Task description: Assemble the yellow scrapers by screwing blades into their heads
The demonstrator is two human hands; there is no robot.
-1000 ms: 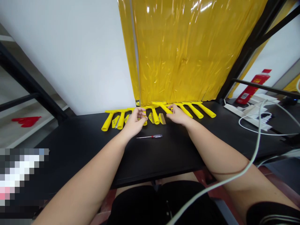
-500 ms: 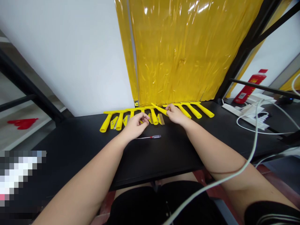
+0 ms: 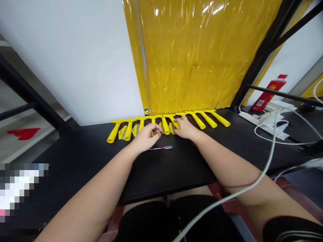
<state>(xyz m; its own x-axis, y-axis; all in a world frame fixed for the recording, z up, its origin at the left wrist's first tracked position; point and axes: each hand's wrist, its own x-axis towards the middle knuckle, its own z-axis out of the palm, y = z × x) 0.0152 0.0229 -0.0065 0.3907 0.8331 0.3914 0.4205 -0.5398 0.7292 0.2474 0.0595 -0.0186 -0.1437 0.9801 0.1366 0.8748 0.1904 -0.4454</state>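
Fingers of the right hand (image 3: pixel 186 128) grasp a yellow handle (image 3: pixel 177 124) in the row along the back edge of the black desk (image 3: pixel 174 171); the left hand (image 3: pixel 146 135) curls loosely, gripping nothing visible. A light grip should leave neighbouring handles (image 3: pixel 198 120) undisturbed.

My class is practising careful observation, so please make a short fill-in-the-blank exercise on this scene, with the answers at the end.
1. The fingers of the right hand are on a tool handle coloured ____.
2. The screwdriver lies on a tabletop coloured ____.
3. The grip end of the screwdriver points toward the picture's ____ side.
4. The bottle at the picture's right is coloured ____.

Missing words: yellow; black; right; red.
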